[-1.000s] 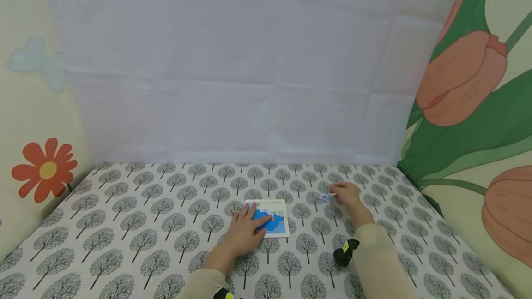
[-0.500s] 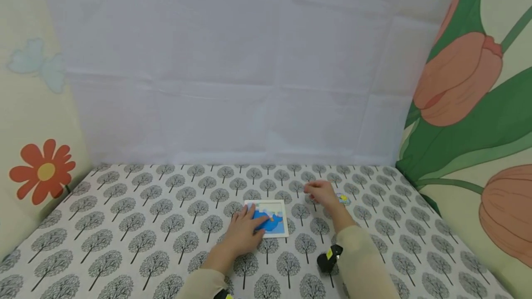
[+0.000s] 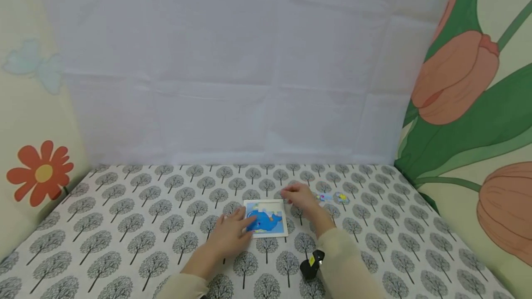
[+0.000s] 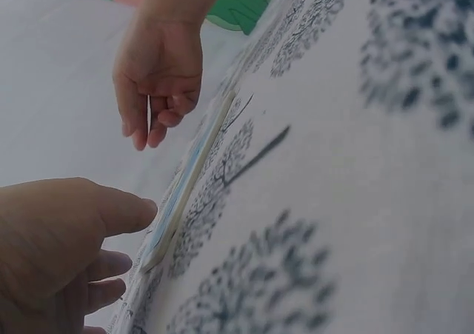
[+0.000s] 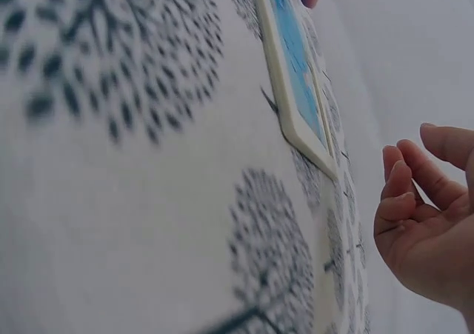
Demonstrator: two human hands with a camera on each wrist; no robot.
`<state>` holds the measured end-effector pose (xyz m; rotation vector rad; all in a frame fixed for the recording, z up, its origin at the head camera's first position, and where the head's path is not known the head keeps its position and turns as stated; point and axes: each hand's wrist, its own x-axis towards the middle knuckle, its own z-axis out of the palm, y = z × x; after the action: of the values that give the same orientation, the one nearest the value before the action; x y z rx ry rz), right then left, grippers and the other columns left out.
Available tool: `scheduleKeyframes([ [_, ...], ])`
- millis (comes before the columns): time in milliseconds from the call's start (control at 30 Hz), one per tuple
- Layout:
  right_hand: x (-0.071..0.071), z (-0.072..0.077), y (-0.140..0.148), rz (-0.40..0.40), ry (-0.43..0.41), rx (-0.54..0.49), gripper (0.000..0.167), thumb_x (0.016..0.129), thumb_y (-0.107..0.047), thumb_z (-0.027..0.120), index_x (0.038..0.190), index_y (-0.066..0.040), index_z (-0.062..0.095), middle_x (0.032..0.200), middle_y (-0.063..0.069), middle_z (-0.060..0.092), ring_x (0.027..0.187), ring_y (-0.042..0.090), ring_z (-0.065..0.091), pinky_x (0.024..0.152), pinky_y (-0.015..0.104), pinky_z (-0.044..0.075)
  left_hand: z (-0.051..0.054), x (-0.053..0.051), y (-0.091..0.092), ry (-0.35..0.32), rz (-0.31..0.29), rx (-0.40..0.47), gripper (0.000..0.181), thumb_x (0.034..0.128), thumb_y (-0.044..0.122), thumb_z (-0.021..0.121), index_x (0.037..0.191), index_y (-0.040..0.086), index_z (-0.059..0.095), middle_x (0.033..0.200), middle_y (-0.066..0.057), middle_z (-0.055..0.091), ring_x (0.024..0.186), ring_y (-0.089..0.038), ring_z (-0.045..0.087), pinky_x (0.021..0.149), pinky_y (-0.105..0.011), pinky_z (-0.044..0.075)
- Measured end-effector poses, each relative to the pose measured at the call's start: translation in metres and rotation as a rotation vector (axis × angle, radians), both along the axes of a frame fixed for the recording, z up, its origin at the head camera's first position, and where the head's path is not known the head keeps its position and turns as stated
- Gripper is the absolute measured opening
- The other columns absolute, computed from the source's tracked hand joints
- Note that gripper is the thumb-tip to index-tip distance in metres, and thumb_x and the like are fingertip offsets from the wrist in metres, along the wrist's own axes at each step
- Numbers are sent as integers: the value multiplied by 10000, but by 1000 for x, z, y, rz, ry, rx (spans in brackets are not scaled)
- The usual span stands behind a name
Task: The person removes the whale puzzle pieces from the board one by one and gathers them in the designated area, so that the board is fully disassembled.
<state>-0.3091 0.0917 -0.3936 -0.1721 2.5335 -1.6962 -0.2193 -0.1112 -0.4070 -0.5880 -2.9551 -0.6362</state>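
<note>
A square puzzle in a white frame [image 3: 266, 232], with a blue whale picture, lies flat on the cloth. Pale, plain patches show along the upper part of its picture. My left hand [image 3: 230, 234] is at the puzzle's left side, fingers loosely extended; in the left wrist view its thumb [image 4: 129, 209] comes close to the frame's edge. Over the upper right corner hovers my right hand [image 3: 301, 198]. In the right wrist view its fingers [image 5: 429, 178] are loosely bent, apart from the thumb, and I see nothing between them.
Right of my right hand lie a small pink-and-blue piece [image 3: 324, 197] and a yellow-and-blue piece [image 3: 342, 198]. Tree-patterned cloth [image 3: 166, 243] covers the table. A white sheet [image 3: 216, 68] hangs behind, with flower-painted walls either side.
My right hand has moved left from the loose pieces to the puzzle's upper right corner, uncovering both pieces. My left hand has slid back leftward, showing more of the whale.
</note>
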Motion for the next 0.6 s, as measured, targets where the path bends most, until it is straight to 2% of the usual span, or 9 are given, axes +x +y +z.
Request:
scheduleKeyframes([
  [100, 2, -3, -10, 19, -1, -5, 191, 836, -151, 562, 935, 1, 621, 800, 34, 585, 648, 141, 510, 531, 255, 429, -3, 0, -4, -14, 1, 19, 399, 844, 254, 531, 1222, 125, 511, 1327, -196, 315, 1217, -352, 248, 937, -588, 134],
  [167, 2, -5, -15, 34, -21, -48, 193, 834, -138, 562, 931, 21, 615, 780, 48, 590, 617, 133, 506, 511, 239, 425, -5, 0, -6, -16, -6, 36, 390, 846, 248, 528, 1215, 122, 518, 1326, -193, 319, 1219, -355, 244, 933, -593, 138],
  [333, 3, -10, -29, 39, -70, -109, 192, 820, -121, 579, 920, 38, 618, 752, 52, 596, 580, 120, 507, 505, 228, 452, -10, 2, -9, 18, -7, 66, 352, 843, 225, 523, 1178, 120, 551, 1311, -180, 351, 1209, -354, 266, 914, -607, 161],
  [467, 4, -11, -38, 31, -94, -91, 175, 816, -124, 585, 920, 11, 627, 759, 43, 601, 600, 122, 524, 543, 247, 480, -11, 1, -12, 60, -10, 77, 343, 830, 218, 545, 1155, 112, 570, 1294, -177, 377, 1194, -360, 291, 903, -612, 183],
  [600, 3, -14, -44, 18, -103, -58, 157, 804, -136, 596, 898, -16, 631, 745, 30, 591, 600, 124, 525, 546, 247, 475, -13, -1, -13, 63, -16, 76, 350, 821, 232, 558, 1152, 118, 575, 1291, -165, 386, 1192, -359, 295, 901, -610, 189],
])
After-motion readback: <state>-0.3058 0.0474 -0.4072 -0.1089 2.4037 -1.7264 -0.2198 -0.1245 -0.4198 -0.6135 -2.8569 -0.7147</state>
